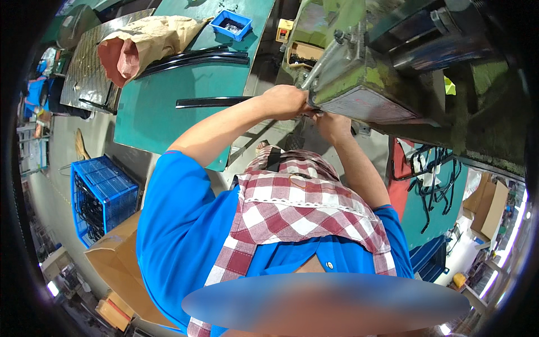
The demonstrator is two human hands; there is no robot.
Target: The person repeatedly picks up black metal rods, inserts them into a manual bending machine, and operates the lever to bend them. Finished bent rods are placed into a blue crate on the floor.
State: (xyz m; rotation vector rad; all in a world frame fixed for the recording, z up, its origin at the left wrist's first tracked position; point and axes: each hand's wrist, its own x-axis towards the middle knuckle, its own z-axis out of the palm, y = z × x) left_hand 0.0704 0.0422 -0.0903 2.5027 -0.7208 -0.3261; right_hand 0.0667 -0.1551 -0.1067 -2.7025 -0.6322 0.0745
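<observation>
My left hand (287, 102) is closed at the near corner of a green machine (368, 104). A glossy black strip (210, 102) runs from over the green table, passes behind my left forearm and lines up with this hand's grip. My right hand (335, 127) sits just right of it, under the machine's corner, with its fingertips bent inward and almost meeting the left ones. What the right fingers pinch is hidden. A metal rod handle (323, 60) slants up from the machine just beyond both hands.
On the green table (163, 123) lie more black strips (196, 60), a paper sack (157, 42) and a blue tray (231, 25) of small dark parts. Blue crates (115, 188) and a carton (126, 264) stand at left. Bent black frames (432, 185) lie at right.
</observation>
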